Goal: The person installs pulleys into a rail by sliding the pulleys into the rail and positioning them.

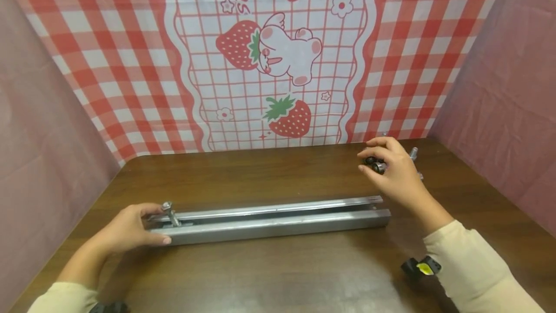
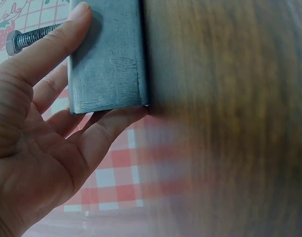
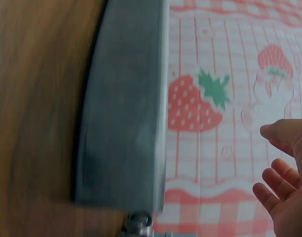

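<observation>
A long silver metal channel [image 1: 278, 228], its slot facing up, lies across the table. My left hand [image 1: 126, 230] grips its left end, thumb on the near wall and fingers on the far side. Close to those fingers a hex-head bolt [image 1: 171, 214] stands tilted in the slot, head up; its thread also shows in the left wrist view [image 2: 37, 37]. My right hand [image 1: 395, 170] is beyond the channel's right end, fingers loosely bent. Dark and silver hardware pieces [image 1: 377, 165] appear between its thumb and fingers; the right wrist view shows nothing held in the visible fingers.
More bolts [image 1: 414, 152] stand behind the right hand, partly hidden by it. The brown wooden table [image 1: 278, 274] meets a red-and-white checked strawberry cloth [image 1: 286, 62] at the back. Pink cloths [image 1: 499, 86] hang at both sides.
</observation>
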`<state>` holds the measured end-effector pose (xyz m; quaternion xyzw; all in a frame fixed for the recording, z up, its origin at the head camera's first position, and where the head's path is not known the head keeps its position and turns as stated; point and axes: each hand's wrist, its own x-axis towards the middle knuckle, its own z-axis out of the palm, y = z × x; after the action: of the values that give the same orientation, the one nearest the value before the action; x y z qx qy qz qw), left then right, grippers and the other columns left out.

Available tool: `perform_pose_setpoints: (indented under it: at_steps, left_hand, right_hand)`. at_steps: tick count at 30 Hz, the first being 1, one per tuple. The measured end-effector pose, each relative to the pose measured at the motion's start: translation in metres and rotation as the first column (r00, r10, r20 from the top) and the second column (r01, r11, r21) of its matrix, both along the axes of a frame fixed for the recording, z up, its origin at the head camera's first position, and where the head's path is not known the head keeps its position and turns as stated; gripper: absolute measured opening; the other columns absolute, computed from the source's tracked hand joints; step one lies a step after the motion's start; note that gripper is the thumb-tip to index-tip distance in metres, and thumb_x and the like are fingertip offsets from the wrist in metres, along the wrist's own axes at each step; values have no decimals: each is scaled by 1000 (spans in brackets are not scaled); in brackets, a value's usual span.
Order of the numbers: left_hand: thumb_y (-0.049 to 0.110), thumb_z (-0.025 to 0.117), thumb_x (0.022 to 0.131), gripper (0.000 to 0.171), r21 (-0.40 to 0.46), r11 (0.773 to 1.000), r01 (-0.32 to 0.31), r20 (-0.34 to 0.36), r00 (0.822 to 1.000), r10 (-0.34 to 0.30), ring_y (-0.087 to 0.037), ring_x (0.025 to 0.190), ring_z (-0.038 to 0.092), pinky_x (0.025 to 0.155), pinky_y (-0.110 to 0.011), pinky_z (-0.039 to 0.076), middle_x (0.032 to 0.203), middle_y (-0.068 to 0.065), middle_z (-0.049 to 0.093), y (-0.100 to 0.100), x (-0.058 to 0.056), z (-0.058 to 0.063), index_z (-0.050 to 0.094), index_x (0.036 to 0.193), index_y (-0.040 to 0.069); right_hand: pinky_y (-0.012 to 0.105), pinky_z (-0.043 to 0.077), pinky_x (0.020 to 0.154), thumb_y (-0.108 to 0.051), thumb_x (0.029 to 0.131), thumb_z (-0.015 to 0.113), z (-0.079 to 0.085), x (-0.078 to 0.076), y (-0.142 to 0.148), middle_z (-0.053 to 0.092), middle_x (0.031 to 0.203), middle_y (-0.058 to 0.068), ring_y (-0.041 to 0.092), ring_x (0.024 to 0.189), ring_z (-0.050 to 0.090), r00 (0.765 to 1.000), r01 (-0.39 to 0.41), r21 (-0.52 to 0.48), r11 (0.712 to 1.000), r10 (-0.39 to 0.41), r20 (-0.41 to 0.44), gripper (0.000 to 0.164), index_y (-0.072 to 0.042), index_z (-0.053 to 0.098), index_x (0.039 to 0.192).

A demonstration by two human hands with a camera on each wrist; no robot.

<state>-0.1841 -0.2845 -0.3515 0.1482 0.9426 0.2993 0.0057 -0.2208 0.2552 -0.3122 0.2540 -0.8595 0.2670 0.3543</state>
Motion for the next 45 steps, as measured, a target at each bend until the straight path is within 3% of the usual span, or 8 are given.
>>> perform_pose_setpoints:
  at_steps: [4,11,14,18,22,27,31,45]
  left_hand:
    - [25,92,64,74,-4,1000,3,1,1000,-3,-48,108,58,91,-60,46,115,-30,63,0,0,0,58,117,-15]
    - [25,92,63,75,-7,1000,-6,-1,1000,6,-48,108,58,90,-60,46,115,-30,62,-1,1,0,58,117,-15]
    - [24,92,63,74,-3,1000,0,-9,1000,0,-48,107,58,90,-60,46,115,-30,63,0,1,0,58,116,-15]
    - [26,92,64,74,-9,1000,2,-17,1000,-2,-48,107,59,90,-60,47,115,-30,63,0,1,-1,59,116,-15]
    - [28,92,64,75,-10,1000,-1,-12,1000,1,-48,108,58,90,-60,47,115,-29,63,0,0,0,59,117,-14]
    - [25,92,64,74,-5,1000,0,-11,1000,0,-48,108,58,90,-60,47,115,-29,63,0,-1,0,59,116,-15]
    - [23,92,63,72,6,1000,-5,-10,1000,5,-47,107,58,90,-60,46,114,-29,64,-1,0,-1,59,115,-15]
    - [22,92,63,71,31,1000,-4,-21,1000,4,-47,107,58,90,-60,47,114,-30,63,-1,1,-2,60,115,-14]
  right_hand:
    - [54,39,83,6,70,82,-2,-6,19,57,112,22,40,105,51,999,44,-13,999,-44,-3,27,1,71,95]
    - [16,42,74,4,76,77,-5,-14,40,56,111,21,35,91,56,983,174,-42,984,-171,65,19,3,71,94]
    - [32,52,76,2,78,75,-8,-18,47,55,110,23,38,88,56,973,210,-33,977,-205,105,16,5,70,93]
    - [57,49,74,2,77,74,-9,-25,56,53,109,27,42,86,56,965,218,31,976,-220,141,19,6,69,95]
    - [57,44,74,0,78,73,-8,-32,62,51,114,30,43,91,55,942,233,145,962,-260,212,29,8,66,104]
    - [64,42,82,-7,85,68,-5,-43,65,49,119,36,51,103,51,875,228,301,926,-331,353,42,13,57,120]
    - [65,42,85,-8,87,65,-1,-52,62,55,111,37,54,102,52,840,229,370,901,-375,393,39,15,57,117]
    - [57,46,66,-7,82,62,-4,-49,64,62,93,31,43,76,58,820,333,262,906,-415,394,27,12,63,101]
